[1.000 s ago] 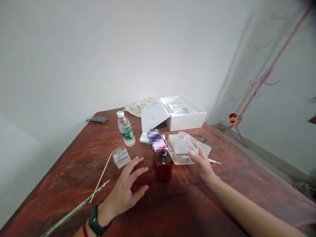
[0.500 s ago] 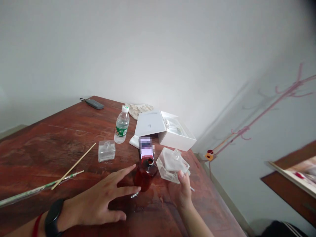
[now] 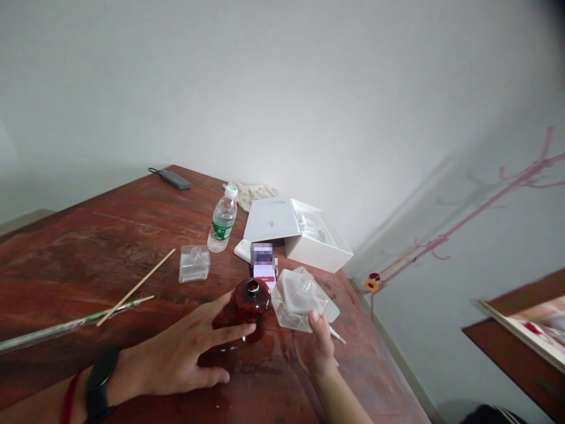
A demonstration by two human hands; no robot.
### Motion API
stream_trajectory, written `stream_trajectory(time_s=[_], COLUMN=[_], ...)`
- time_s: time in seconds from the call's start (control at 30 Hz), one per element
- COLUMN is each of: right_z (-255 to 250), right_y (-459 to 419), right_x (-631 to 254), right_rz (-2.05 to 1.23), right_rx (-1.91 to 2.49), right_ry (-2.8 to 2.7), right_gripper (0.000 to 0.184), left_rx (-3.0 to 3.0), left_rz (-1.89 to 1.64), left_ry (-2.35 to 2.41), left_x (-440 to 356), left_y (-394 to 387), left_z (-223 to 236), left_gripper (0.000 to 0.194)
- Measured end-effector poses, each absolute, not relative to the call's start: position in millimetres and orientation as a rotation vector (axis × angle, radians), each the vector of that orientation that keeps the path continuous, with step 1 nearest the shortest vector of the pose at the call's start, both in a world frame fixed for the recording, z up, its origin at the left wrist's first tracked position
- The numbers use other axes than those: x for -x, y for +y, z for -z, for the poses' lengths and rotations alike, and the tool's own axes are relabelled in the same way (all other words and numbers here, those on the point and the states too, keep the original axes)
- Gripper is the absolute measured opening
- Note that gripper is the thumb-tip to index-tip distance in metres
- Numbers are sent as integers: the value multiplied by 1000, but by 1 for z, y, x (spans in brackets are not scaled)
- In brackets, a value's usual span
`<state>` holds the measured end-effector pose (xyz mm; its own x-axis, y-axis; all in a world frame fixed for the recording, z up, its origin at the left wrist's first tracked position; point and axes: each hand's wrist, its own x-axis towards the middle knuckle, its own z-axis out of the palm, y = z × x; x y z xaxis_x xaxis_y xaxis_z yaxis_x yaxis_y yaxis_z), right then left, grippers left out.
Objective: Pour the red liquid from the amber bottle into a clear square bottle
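Note:
My left hand [image 3: 183,356] is spread, palm toward the table, at the near left of a dark red glass bottle [image 3: 252,300]. The bottle has a short open neck and stands upright. One finger ends at its left side and another reaches across its lower front; whether they press on it I cannot tell. My right hand [image 3: 318,347] is closed on a clear, square-shouldered glass bottle [image 3: 296,300], tilted, with the thumb over its near edge. The fingers underneath are hidden. A second clear square bottle [image 3: 194,268] stands to the left.
Behind are a water bottle [image 3: 223,221], a phone [image 3: 263,271], an open white box [image 3: 318,253] and a cloth [image 3: 251,194]. Thin sticks [image 3: 135,288] lie left, a grey device [image 3: 176,179] far back. Wet spots [image 3: 223,406] dot the wooden table. A pink rack [image 3: 485,206] leans right.
The red bottle now stands more upright and slightly further left. The clear bottle in my right hand has shifted a little left. The view has moved slightly.

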<state>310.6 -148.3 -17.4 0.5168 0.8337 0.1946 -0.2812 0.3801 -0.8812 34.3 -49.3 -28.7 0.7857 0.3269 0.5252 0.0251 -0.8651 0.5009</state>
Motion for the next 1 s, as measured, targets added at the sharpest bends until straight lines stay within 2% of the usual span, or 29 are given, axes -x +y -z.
stream_trajectory(time_s=[0.17,0.43,0.57,0.83,1.0], right_z=[20,21,15,3,4], right_y=[-150,-151,-151,-154,-152], right_x=[-315,-307,-304,-299,-301], right_rz=[-842,-877,-892,-853,-839], right_rx=[919,898,929,987,982], right_ry=[-801,-793,-818,-842,-827], right_gripper=[78,75,83,80,85], left_rx=[-2506,-2478,-2493,-2510,-2523], left_rz=[-888,-949,-955,-1010,-998], left_ry=[303,341,336,314,295], left_x=[-35,-38,-38,-38,-39], left_y=[-49,-45,-44,-41,-39], left_z=[30,32,30,31,32], left_gripper=[99,95,95,89,83])
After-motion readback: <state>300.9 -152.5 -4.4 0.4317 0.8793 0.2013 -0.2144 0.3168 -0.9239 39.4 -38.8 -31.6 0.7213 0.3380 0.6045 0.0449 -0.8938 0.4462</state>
